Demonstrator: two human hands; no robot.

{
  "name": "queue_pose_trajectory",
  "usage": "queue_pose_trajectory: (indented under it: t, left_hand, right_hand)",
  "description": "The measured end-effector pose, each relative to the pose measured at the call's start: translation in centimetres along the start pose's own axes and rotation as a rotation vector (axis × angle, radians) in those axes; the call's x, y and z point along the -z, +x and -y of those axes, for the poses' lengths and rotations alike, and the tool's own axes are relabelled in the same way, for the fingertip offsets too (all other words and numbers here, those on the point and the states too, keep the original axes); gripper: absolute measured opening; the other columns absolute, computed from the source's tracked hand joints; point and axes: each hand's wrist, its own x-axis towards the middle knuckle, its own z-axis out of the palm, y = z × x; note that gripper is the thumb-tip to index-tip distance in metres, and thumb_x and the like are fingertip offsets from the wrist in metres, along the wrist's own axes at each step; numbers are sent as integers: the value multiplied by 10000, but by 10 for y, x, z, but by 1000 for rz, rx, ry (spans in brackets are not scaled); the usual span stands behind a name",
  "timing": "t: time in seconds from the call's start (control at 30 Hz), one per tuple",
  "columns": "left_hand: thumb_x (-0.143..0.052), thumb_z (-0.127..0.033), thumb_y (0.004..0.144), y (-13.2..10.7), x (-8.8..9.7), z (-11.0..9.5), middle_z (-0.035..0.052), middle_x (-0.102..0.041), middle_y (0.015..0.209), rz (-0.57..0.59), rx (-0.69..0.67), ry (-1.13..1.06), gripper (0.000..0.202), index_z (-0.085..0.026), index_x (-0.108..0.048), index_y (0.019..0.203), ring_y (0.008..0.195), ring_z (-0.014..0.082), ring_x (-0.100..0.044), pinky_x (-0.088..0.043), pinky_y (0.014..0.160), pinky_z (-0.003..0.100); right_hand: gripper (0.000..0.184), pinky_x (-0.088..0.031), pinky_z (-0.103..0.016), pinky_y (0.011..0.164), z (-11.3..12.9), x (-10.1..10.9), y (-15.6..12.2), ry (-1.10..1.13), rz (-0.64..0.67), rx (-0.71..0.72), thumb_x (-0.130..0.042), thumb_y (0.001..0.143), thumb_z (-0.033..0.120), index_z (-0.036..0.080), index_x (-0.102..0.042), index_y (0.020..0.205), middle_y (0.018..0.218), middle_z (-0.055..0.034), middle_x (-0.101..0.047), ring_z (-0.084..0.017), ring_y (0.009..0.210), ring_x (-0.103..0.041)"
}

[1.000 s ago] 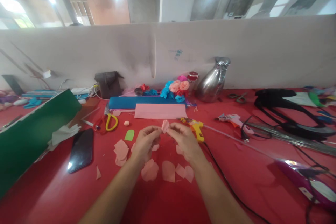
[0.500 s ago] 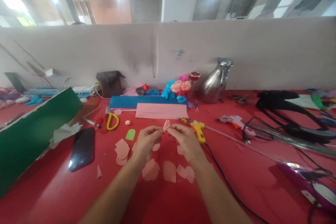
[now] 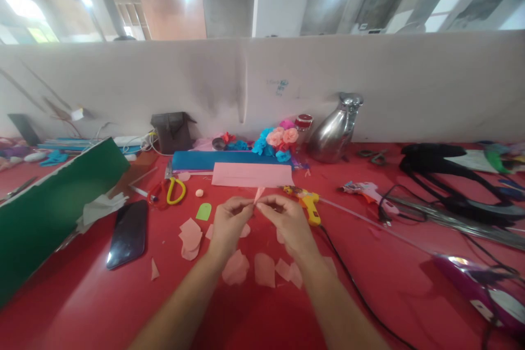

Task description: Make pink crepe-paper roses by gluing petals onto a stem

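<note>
Over the red table (image 3: pixel 82 306), my left hand (image 3: pixel 228 222) and my right hand (image 3: pixel 287 222) meet fingertip to fingertip, both pinched on a small pink paper petal (image 3: pixel 258 194) that sticks up between them. Several loose pink paper petals (image 3: pixel 262 269) lie on the table just below my wrists, with more pink petals (image 3: pixel 190 236) to the left. A folded pink paper sheet (image 3: pixel 252 174) lies flat just beyond my hands, in front of a blue paper roll (image 3: pixel 197 159).
A yellow glue gun (image 3: pixel 308 203) with a black cord lies right of my hands. Yellow-handled scissors (image 3: pixel 171 190), a black phone (image 3: pixel 127 234) and a green paper roll (image 3: pixel 53 202) sit left. Paper flowers (image 3: pixel 279 138), a silver jug (image 3: pixel 334 128) and a second glue gun (image 3: pixel 367 191) stand behind.
My fingers have drawn closer together on the petal, which now shows narrower and more folded between them. The hands stay in the same spot.
</note>
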Motion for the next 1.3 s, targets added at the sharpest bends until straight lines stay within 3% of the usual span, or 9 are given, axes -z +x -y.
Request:
queue_pose_trajectory:
  t: [0.13,0.43,0.9,1.1,1.3]
  left_hand:
    - [-592,-207,716,-3,0,1,42,-625,755,0,-166,205,135,-189,-719,757,716,148,-581,-439,671,256]
    - [-587,-233,751,-9,-4,0,40,-645,823,-59,-260,359,177,-230,-724,862,743,150,-596,-464,648,249]
    - [-607,-208,729,-7,-3,3,40,-662,798,-110,-261,336,113,-188,-710,771,741,151,-618,-490,666,259]
    - [-601,-226,731,-1,0,4,41,-681,764,20,-224,376,131,-192,-722,771,749,162,-617,-475,698,271]
    - [-607,-218,714,-1,2,2,28,-694,736,-47,-233,390,119,-200,-722,736,725,157,-612,-467,692,265]
  right_hand:
    - [105,-446,-315,700,0,-1,-1,14,0,14,-643,696,280,178,-643,722,724,-38,-657,-181,719,-592]
    - [136,-436,-282,670,-6,-4,-1,83,-45,63,-663,694,299,188,-585,705,709,-6,-605,-155,698,-559]
    - [130,-440,-268,662,-11,-7,-1,42,-47,106,-644,716,307,186,-632,762,736,-15,-632,-148,694,-562]
    - [105,-435,-253,647,-9,-6,0,67,-73,83,-649,700,281,181,-631,725,708,-3,-627,-137,671,-558]
    - [157,-456,-282,674,-11,-8,-2,27,-73,97,-645,712,323,182,-668,779,762,-30,-673,-165,713,-596]
